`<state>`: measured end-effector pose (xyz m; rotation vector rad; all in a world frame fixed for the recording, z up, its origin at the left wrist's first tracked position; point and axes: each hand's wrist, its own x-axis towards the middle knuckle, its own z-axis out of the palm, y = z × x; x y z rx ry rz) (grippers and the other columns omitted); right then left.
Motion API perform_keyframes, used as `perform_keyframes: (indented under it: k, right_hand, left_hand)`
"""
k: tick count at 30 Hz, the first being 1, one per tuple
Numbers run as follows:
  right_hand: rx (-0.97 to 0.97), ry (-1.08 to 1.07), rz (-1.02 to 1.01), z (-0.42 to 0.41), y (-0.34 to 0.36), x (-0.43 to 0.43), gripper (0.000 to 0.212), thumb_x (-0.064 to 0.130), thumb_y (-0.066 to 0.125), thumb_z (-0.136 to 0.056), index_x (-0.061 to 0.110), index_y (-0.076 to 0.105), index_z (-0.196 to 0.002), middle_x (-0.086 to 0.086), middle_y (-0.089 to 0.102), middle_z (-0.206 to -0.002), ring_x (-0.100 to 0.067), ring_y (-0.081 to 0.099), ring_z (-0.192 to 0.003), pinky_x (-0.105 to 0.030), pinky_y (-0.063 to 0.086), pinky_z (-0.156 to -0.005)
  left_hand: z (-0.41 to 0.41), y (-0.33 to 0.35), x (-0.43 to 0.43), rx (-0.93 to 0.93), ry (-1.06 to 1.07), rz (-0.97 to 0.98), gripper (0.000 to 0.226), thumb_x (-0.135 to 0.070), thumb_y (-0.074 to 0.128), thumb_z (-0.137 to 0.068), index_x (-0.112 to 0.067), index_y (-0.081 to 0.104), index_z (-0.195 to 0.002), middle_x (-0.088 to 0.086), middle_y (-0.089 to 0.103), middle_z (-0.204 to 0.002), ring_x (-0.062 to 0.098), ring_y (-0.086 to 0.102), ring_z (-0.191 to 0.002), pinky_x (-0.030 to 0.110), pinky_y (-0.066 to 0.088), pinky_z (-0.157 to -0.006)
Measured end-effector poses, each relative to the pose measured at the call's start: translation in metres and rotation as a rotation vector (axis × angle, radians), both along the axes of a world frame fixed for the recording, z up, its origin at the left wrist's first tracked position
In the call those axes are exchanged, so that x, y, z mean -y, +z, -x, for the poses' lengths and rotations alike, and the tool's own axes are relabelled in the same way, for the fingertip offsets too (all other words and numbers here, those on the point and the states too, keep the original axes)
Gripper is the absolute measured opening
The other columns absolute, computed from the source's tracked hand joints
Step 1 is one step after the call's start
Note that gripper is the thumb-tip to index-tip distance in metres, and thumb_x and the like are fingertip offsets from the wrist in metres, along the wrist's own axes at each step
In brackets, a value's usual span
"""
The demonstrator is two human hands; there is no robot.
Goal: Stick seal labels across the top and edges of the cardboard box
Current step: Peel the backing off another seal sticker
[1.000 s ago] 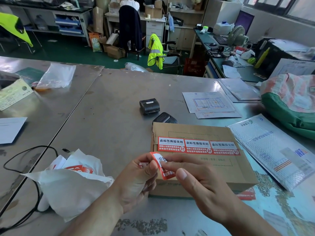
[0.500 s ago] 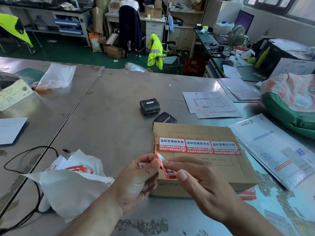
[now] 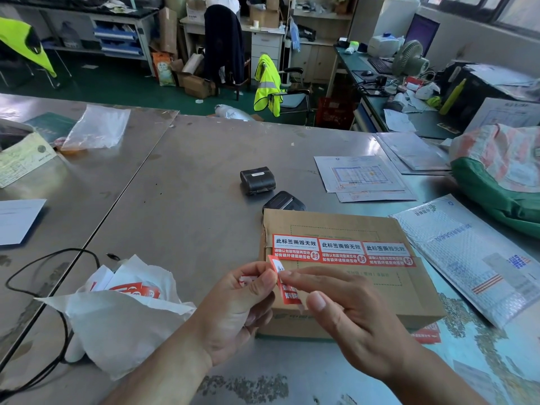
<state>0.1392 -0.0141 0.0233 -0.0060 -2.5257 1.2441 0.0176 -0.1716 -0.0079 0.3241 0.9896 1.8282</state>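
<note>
We stand at a wide steel table [image 3: 190,182], its bare metal scuffed along the near edge. On it, right of centre, lies the flat cardboard box [image 3: 380,290], and across its top runs a row of three red-and-white seal labels [image 3: 343,252] already stuck down end to end. To the left of the box sits a crumpled white paper bag [image 3: 117,320] with more red labels showing in its mouth; to the right lies a bubble mailer [image 3: 473,258]. Two small black printers [image 3: 258,180] rest just beyond the box's far edge. Our left hand [image 3: 236,311] is closed, thumb and forefinger pinching the top corner of a loose seal label [image 3: 287,285] over the box's near left part. Our right hand [image 3: 356,320] pinches that same label lower down between thumb and forefinger, its other fingers loosely spread
</note>
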Motion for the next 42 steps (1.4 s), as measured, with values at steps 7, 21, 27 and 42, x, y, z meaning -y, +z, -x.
perform_keyframes:
  k: [7, 21, 27, 42]
  right_hand:
    - [0.019, 0.025, 0.013, 0.0, -0.002, -0.003, 0.053, 0.056, 0.038, -0.101, 0.022, 0.07, -0.127, 0.013, 0.068, -0.126, -0.006, 0.065, -0.116, -0.03, 0.054, -0.091]
    - [0.014, 0.015, 0.056, -0.002, -0.004, -0.013, 0.056, 0.056, 0.037, -0.101, 0.02, 0.073, -0.122, 0.011, 0.07, -0.123, -0.009, 0.066, -0.116, -0.038, 0.055, -0.091]
    - [0.015, 0.011, 0.033, -0.002, -0.004, -0.016, 0.055, 0.055, 0.037, -0.102, 0.019, 0.074, -0.12, 0.013, 0.071, -0.123, -0.006, 0.066, -0.115, -0.035, 0.055, -0.09]
    - [0.019, 0.019, -0.001, 0.002, -0.004, -0.016, 0.053, 0.054, 0.039, -0.101, 0.019, 0.074, -0.12, 0.014, 0.071, -0.123, -0.005, 0.066, -0.116, -0.031, 0.054, -0.093]
  left_hand:
    - [-0.001, -0.001, -0.002, -0.003, 0.013, 0.031, 0.047, -0.045, 0.091, -0.053, -0.014, 0.075, -0.085, 0.002, 0.057, -0.052, 0.003, 0.032, -0.033, 0.02, 0.029, -0.045]
    - [0.0, -0.004, -0.008, -0.05, -0.008, 0.036, 0.053, -0.041, 0.09, -0.057, -0.005, 0.071, -0.09, 0.002, 0.051, -0.048, 0.004, 0.031, -0.034, 0.019, 0.035, -0.043]
    - [0.001, -0.002, -0.011, -0.109, -0.016, 0.054, 0.051, -0.043, 0.089, -0.058, -0.006, 0.07, -0.087, 0.0, 0.046, -0.046, 0.004, 0.03, -0.035, 0.018, 0.034, -0.043]
    - [0.004, 0.0, -0.013, -0.2, 0.066, 0.128, 0.034, -0.03, 0.074, -0.064, -0.005, 0.066, -0.085, 0.009, 0.04, -0.059, 0.016, 0.029, -0.047, 0.02, 0.031, -0.042]
